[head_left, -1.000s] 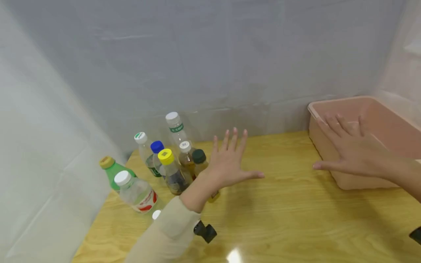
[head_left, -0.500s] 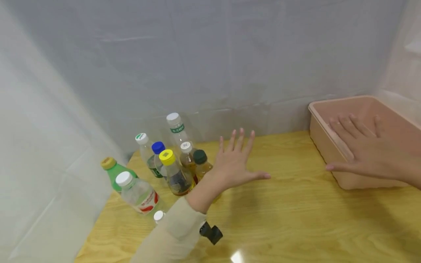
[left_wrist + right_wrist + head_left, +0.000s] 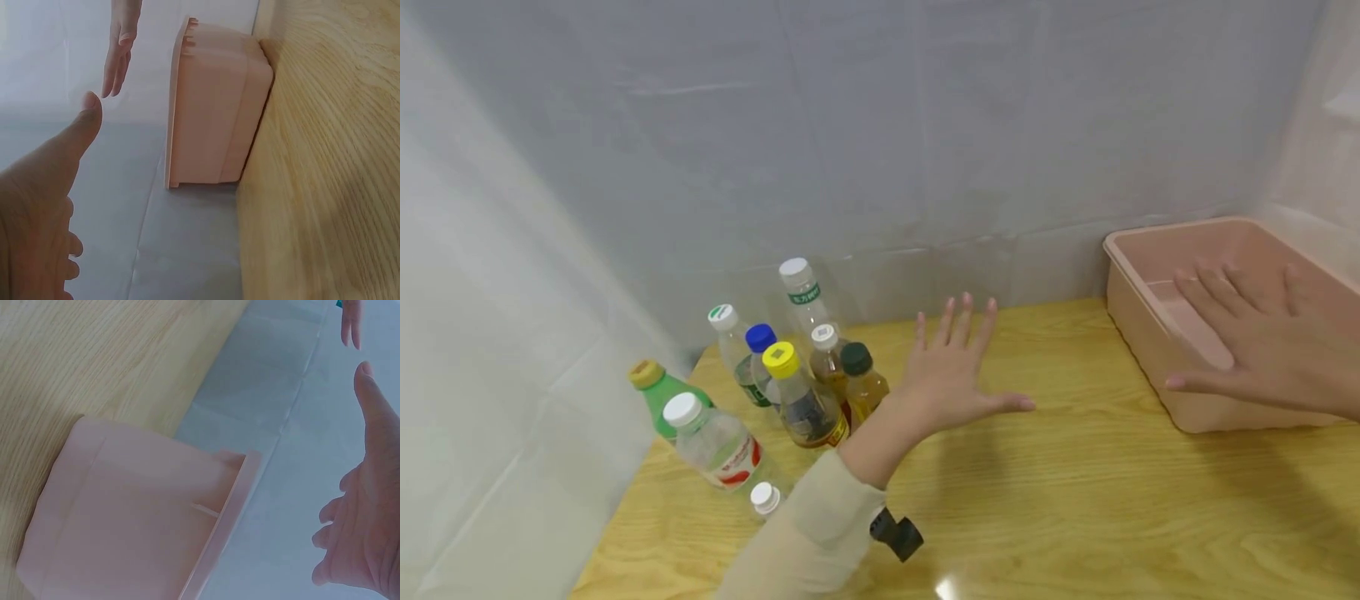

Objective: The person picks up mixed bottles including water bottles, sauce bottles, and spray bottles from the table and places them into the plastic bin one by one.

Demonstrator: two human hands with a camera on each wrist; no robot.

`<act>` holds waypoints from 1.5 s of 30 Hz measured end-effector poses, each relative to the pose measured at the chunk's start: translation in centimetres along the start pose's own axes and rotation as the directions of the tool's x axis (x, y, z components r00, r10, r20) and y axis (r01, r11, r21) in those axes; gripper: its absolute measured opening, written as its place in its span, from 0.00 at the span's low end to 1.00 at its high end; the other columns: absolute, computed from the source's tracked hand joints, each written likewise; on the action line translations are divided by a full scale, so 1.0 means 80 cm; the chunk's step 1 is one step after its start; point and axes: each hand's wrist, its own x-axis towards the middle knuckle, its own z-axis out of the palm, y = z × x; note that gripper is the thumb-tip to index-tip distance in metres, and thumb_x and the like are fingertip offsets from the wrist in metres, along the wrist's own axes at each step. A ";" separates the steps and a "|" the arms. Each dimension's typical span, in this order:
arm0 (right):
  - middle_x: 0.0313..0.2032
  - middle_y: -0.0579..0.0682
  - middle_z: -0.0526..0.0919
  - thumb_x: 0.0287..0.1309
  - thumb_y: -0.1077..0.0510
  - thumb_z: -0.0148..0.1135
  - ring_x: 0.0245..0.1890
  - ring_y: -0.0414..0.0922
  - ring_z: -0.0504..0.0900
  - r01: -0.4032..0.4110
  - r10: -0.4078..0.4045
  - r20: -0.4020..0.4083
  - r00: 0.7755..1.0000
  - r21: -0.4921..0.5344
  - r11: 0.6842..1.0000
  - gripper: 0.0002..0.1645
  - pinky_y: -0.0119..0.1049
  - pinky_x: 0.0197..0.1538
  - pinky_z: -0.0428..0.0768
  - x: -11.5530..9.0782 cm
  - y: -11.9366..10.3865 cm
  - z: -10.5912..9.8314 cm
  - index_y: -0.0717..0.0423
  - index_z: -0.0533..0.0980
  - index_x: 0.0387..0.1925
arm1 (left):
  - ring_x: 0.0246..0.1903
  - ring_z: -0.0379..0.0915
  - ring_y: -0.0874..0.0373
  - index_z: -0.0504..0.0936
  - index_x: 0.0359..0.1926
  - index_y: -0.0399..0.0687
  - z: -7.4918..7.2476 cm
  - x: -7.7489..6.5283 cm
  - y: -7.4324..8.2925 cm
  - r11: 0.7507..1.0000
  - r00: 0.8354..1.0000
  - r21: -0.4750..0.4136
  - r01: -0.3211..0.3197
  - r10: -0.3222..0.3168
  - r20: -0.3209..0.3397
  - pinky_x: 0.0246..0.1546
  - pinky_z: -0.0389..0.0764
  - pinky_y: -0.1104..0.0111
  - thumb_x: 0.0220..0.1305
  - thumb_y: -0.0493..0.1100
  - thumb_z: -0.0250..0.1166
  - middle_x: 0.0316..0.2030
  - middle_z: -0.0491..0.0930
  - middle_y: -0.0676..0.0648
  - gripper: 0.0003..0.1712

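Observation:
My left hand (image 3: pixel 951 375) hovers palm down over the wooden table, fingers spread and holding nothing. Just left of it in the head view stand a dark-capped bottle (image 3: pixel 867 387) and a yellow-capped bottle (image 3: pixel 805 408), partly covered by the forearm. Over the near side of a pink plastic bin (image 3: pixel 1138 333) is my right hand (image 3: pixel 1277 350), also spread wide with nothing in it. The left wrist view shows the left thumb and fingers (image 3: pixel 37 187) raised above table level, beside the bin. From the right wrist, the right hand (image 3: pixel 369 512) appears higher than the bin's rim.
More bottles cluster at the table's left: a green bottle (image 3: pixel 666 392), a clear white-capped bottle (image 3: pixel 718 446), a blue-capped one (image 3: pixel 762 340) and a tall one (image 3: pixel 801 292) near the back. A small white cap (image 3: pixel 765 497) shows by the left sleeve. Grey sheeting (image 3: pixel 880 150) walls the back.
Both hands have drifted to the right, still spread. The right hand has moved further over the bin, and more of the dark-capped bottle shows beside the left forearm.

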 end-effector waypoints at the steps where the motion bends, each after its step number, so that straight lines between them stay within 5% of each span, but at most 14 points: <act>1: 0.72 0.63 0.29 0.49 0.31 0.61 0.71 0.57 0.23 -0.005 0.005 0.000 1.000 -0.006 1.000 0.68 0.59 0.62 0.10 -0.001 0.001 0.000 0.55 0.32 0.73 | 0.72 0.17 0.52 0.17 0.69 0.61 0.000 0.001 0.001 1.000 1.000 0.000 -0.005 0.005 0.001 0.70 0.28 0.46 0.47 0.85 0.43 0.73 0.24 0.47 0.65; 24: 0.73 0.51 0.26 0.39 0.28 0.66 0.71 0.53 0.21 -0.058 0.050 -0.111 0.993 -0.064 0.996 0.75 0.55 0.65 0.11 -0.022 0.039 0.016 0.48 0.29 0.73 | 0.71 0.15 0.53 0.14 0.68 0.61 0.013 0.017 0.027 0.999 0.999 -0.013 -0.044 0.044 0.000 0.70 0.27 0.46 0.48 0.85 0.43 0.73 0.22 0.47 0.65; 29: 0.73 0.51 0.27 0.37 0.28 0.67 0.71 0.49 0.19 -0.029 0.018 -0.154 0.988 -0.066 0.997 0.76 0.57 0.66 0.13 -0.028 0.047 0.020 0.48 0.30 0.73 | 0.71 0.14 0.54 0.16 0.69 0.60 0.015 0.019 0.033 0.999 0.999 -0.001 -0.054 0.054 0.008 0.70 0.28 0.45 0.48 0.85 0.42 0.72 0.20 0.47 0.65; 36: 0.73 0.53 0.29 0.36 0.26 0.66 0.71 0.44 0.21 0.053 -0.071 -0.213 0.975 -0.086 0.995 0.76 0.41 0.73 0.23 -0.035 0.064 0.028 0.55 0.34 0.73 | 0.70 0.12 0.54 0.15 0.68 0.60 0.020 0.022 0.043 0.998 0.998 0.001 -0.062 0.062 0.020 0.70 0.27 0.46 0.48 0.85 0.42 0.71 0.18 0.47 0.65; 45: 0.73 0.57 0.31 0.33 0.26 0.67 0.72 0.46 0.21 -0.002 -0.011 -0.224 0.975 -0.057 0.998 0.77 0.42 0.72 0.22 -0.041 0.074 0.032 0.49 0.34 0.74 | 0.70 0.12 0.56 0.13 0.67 0.62 0.016 0.027 0.057 0.998 0.998 0.019 -0.060 0.059 0.037 0.71 0.29 0.47 0.47 0.86 0.42 0.72 0.19 0.49 0.65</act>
